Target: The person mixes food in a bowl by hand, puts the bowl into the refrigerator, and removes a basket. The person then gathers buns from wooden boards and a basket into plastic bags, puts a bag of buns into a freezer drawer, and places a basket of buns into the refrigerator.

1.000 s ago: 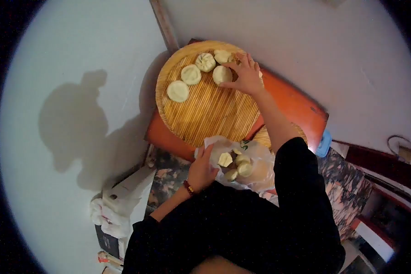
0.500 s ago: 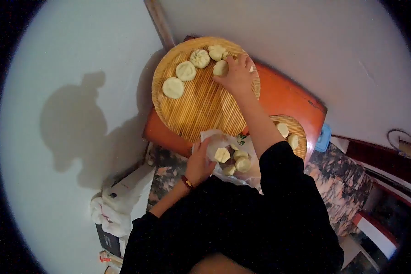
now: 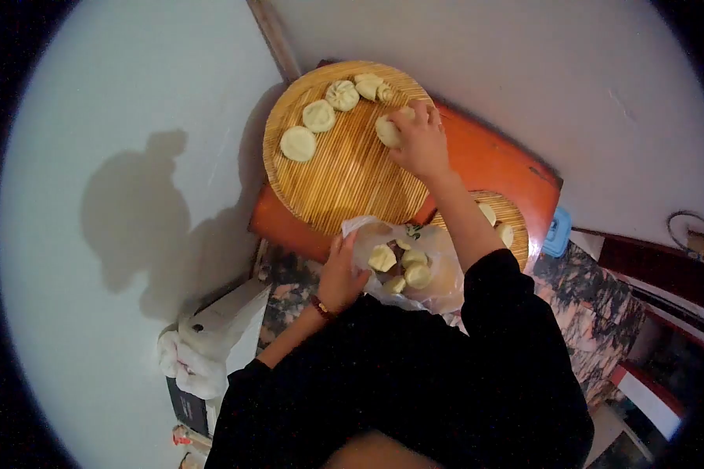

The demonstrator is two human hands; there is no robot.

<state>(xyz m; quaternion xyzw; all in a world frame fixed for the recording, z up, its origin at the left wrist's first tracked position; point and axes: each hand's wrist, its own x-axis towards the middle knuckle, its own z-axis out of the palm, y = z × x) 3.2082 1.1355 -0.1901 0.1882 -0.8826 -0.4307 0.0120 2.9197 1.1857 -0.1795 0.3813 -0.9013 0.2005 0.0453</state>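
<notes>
My right hand (image 3: 425, 148) is closed on a pale steamed bun (image 3: 389, 131) over the right side of a large round slatted tray (image 3: 352, 180). Its fingers cover part of the bun. Along the tray's far left rim sit a flat bun (image 3: 298, 144), another bun (image 3: 318, 116), a pleated bun (image 3: 342, 95) and a misshapen one (image 3: 369, 86). Close to my body, my left hand (image 3: 342, 275) grips the left edge of a clear plastic bag (image 3: 444, 273). Several buns (image 3: 417, 274) lie inside this bag.
Both trays rest on an orange-red table (image 3: 493, 160). A smaller round slatted tray (image 3: 516, 234) with buns (image 3: 505, 234) is partly behind my right forearm. A blue plastic container (image 3: 556, 233) stands at the table's right; white cloth (image 3: 192, 367) lies at lower left.
My right hand has drawn back from the tray's far rim, slightly right and toward me, with a bun in it. My left hand stays at the bag, whose mouth looks wider.
</notes>
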